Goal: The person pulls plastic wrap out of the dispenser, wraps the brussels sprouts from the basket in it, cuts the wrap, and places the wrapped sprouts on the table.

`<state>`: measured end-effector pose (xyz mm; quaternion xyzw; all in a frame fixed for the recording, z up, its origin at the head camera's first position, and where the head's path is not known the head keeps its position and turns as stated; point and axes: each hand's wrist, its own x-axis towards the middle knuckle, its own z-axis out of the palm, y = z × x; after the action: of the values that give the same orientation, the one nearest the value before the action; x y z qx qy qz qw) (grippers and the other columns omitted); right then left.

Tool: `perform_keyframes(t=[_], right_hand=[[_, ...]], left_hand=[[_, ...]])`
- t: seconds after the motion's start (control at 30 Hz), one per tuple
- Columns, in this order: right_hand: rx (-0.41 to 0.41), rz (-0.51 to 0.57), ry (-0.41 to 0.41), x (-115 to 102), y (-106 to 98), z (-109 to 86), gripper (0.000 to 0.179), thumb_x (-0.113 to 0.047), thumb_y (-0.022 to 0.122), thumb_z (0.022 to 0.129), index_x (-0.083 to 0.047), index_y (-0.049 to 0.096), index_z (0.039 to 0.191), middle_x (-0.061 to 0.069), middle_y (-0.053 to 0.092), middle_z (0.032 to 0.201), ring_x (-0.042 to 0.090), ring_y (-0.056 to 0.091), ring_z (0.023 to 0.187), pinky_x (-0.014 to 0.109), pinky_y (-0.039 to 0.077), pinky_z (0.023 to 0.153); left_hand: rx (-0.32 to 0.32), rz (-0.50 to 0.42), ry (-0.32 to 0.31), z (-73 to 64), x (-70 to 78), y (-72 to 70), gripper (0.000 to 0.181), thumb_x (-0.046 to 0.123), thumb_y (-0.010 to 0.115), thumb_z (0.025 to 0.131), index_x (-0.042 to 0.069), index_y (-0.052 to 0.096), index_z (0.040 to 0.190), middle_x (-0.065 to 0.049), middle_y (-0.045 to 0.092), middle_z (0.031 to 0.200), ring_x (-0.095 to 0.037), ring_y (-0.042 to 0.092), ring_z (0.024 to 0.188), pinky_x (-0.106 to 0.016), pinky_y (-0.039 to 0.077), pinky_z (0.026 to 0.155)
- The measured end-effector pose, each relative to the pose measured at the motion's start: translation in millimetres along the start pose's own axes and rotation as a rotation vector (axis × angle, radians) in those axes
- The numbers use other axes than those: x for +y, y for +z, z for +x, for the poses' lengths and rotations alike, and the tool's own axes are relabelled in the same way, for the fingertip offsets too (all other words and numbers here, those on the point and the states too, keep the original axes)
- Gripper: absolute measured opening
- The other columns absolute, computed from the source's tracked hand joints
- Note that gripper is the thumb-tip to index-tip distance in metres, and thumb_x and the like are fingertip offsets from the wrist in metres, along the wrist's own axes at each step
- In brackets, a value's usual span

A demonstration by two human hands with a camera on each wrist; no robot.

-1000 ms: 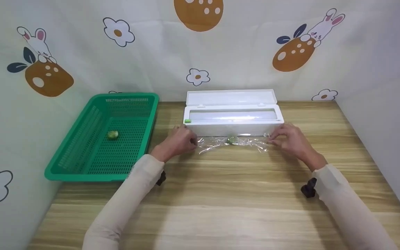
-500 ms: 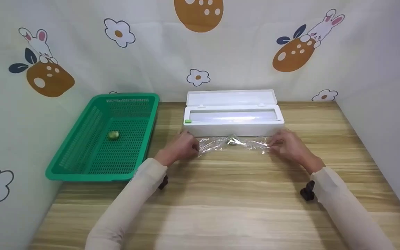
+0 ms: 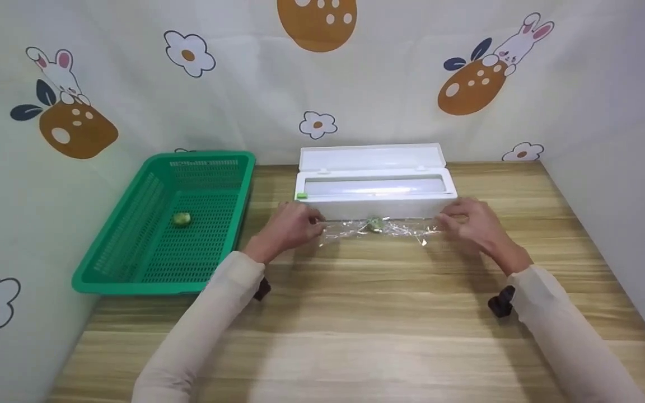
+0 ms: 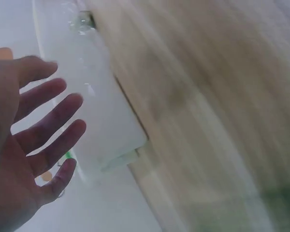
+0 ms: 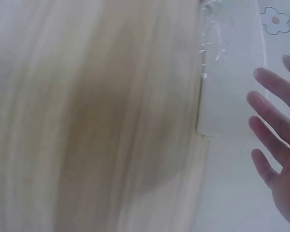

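A small green item (image 3: 375, 225) lies wrapped in the middle of a strip of clear cling film (image 3: 403, 228), in front of a white cling film box (image 3: 378, 209). My left hand (image 3: 295, 225) is by the film's left end, and in the left wrist view its fingers (image 4: 53, 116) are spread and relaxed, holding nothing. At the opposite end, my right hand (image 3: 471, 226) overlaps the film's tip in the head view. Its fingers (image 5: 275, 121) also look spread and loose in the right wrist view. Behind them the box's lid (image 3: 373, 157) stands raised, showing the roll.
To the left stands a green plastic basket (image 3: 248, 190) with another small green item (image 3: 181, 219) inside. A green slider (image 3: 301, 196) sits at the box's left front corner. Printed fabric (image 3: 233, 101) backs the wooden table (image 3: 345, 330).
The fingers of both hands have loosened at the film's ends. My right hand has shifted slightly outward, and my left hand has risen a little. The film strip stays in front of the box.
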<state>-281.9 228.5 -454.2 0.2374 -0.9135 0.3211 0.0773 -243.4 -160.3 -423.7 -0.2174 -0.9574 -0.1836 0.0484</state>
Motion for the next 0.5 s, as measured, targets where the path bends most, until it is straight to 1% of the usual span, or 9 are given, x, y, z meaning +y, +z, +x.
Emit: perform_keyframes(t=[0.1,0.17,0.27,0.33,0.4,0.5], right_hand=[[0.050,0.029,-0.002,-13.2,-1.4,7.0,0.029,-0.026,0.066,0.093,0.000,0.077,0.097,0.019,0.073,0.102,0.038,0.064,0.100,0.056,0.048,0.093],[0.052,0.025,-0.020,-23.5,1.1,12.7,0.026,-0.025,0.067,0.093,-0.002,0.078,0.099,0.018,0.074,0.102,0.037,0.065,0.100,0.055,0.049,0.094],[0.017,0.003,-0.039,-39.2,10.1,21.8,0.023,-0.023,0.071,0.091,-0.004,0.077,0.103,0.016,0.075,0.104,0.035,0.067,0.102,0.053,0.051,0.095],[-0.020,-0.021,-0.051,-49.0,17.6,27.2,0.024,-0.022,0.073,0.091,-0.004,0.076,0.107,0.015,0.075,0.108,0.036,0.067,0.104,0.052,0.051,0.097],[-0.055,-0.050,-0.050,-56.9,25.7,32.3,0.028,-0.023,0.075,0.089,-0.005,0.075,0.111,0.015,0.074,0.111,0.037,0.067,0.107,0.052,0.052,0.098],[-0.110,-0.096,-0.050,-65.2,36.8,37.9,0.034,-0.024,0.078,0.087,-0.005,0.073,0.116,0.016,0.073,0.114,0.037,0.066,0.108,0.052,0.052,0.096]], left_hand=[[0.074,-0.037,0.004,7.3,9.6,-4.2,0.018,0.016,0.068,0.091,0.005,0.079,0.100,-0.012,0.077,0.092,-0.026,0.071,0.086,-0.041,0.058,0.078],[0.086,-0.073,0.014,13.1,17.4,-3.2,0.018,0.014,0.068,0.093,0.003,0.078,0.102,-0.013,0.076,0.094,-0.027,0.071,0.088,-0.040,0.059,0.079],[0.061,-0.128,0.010,23.2,30.7,4.3,0.018,0.011,0.067,0.094,0.001,0.077,0.104,-0.014,0.076,0.098,-0.027,0.071,0.091,-0.039,0.059,0.083],[0.027,-0.162,-0.005,30.4,38.4,12.5,0.018,0.009,0.067,0.094,0.000,0.076,0.107,-0.015,0.076,0.102,-0.028,0.070,0.095,-0.039,0.058,0.087],[0.003,-0.177,-0.017,37.0,44.0,22.2,0.019,0.008,0.067,0.094,-0.001,0.075,0.109,-0.015,0.076,0.106,-0.029,0.070,0.099,-0.040,0.058,0.090],[-0.010,-0.202,-0.027,45.4,47.1,37.7,0.021,0.007,0.068,0.093,-0.001,0.074,0.111,-0.016,0.075,0.110,-0.030,0.070,0.105,-0.041,0.056,0.095]])
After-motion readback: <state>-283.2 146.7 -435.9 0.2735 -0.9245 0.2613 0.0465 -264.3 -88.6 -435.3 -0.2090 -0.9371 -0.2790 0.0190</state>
